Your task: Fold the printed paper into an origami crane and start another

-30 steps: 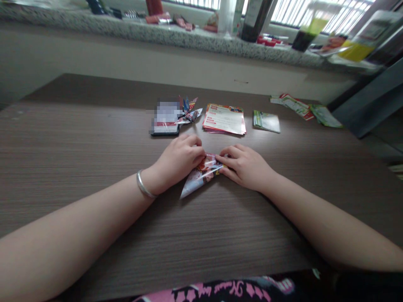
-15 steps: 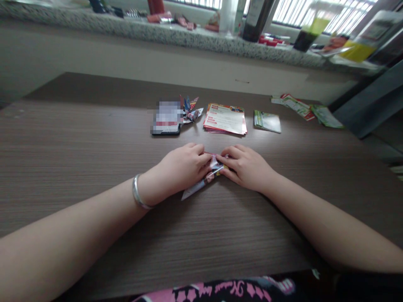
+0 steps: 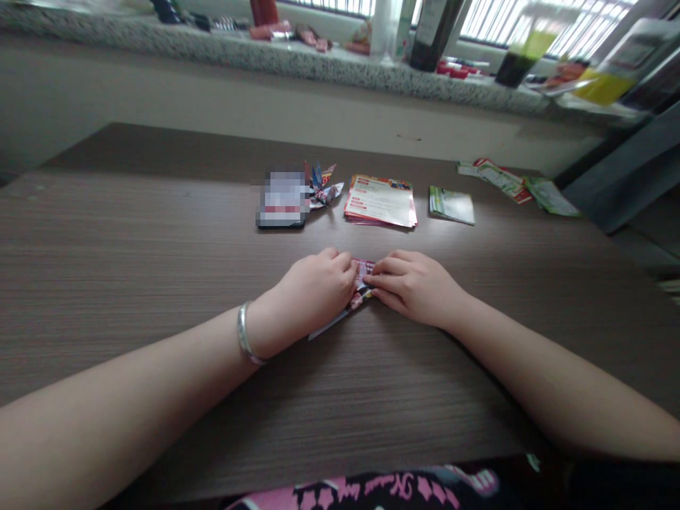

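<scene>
Daylight enters through an overexposed window (image 3: 486, 21), the tabletop (image 3: 159, 244) shows dim with faint glare, soft shadows fall below the hands (image 3: 321, 294) (image 3: 422, 287), and outer edges appear stretched.

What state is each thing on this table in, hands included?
Printed paper: folded, partly covered
Left hand: curled over the paper
Right hand: bent, touching the paper
Phone-like device: flat, face blurred
Origami figure: folded, points raised
Larger paper stack: flat, edges uneven
Small paper stack: flat
Loose papers: spread out
</scene>
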Demonstrator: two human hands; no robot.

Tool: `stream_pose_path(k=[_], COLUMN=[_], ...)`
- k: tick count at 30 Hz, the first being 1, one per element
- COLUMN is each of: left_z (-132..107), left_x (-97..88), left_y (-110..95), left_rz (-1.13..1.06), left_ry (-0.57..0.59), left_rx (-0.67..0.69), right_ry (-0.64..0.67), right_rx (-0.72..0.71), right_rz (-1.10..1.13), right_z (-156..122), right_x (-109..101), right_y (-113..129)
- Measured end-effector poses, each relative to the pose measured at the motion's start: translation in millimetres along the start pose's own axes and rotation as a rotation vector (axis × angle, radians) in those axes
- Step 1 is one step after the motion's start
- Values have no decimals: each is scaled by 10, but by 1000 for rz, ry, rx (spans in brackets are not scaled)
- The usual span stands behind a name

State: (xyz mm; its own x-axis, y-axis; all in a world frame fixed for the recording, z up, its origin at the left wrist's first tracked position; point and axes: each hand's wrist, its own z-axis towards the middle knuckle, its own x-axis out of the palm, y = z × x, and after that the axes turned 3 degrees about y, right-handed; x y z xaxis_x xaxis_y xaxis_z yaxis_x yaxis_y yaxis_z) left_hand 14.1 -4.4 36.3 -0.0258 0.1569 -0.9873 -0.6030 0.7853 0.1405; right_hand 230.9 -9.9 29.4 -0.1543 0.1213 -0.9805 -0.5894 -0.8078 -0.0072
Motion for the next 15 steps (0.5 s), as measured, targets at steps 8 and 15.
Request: stream_pose_path(k=[8,15], left_z=[-23,-42], left_x=[8,10], left_y=[-46,-79], left_rz=[-41,-74], left_ry=[-14,7], left_rx=[-1,-63], right_ry=[-6,4], right_rx=[-35,-101], right_rz=[27,67], right_z=[7,27], right_x=[-17,-51], right_y=[9,21])
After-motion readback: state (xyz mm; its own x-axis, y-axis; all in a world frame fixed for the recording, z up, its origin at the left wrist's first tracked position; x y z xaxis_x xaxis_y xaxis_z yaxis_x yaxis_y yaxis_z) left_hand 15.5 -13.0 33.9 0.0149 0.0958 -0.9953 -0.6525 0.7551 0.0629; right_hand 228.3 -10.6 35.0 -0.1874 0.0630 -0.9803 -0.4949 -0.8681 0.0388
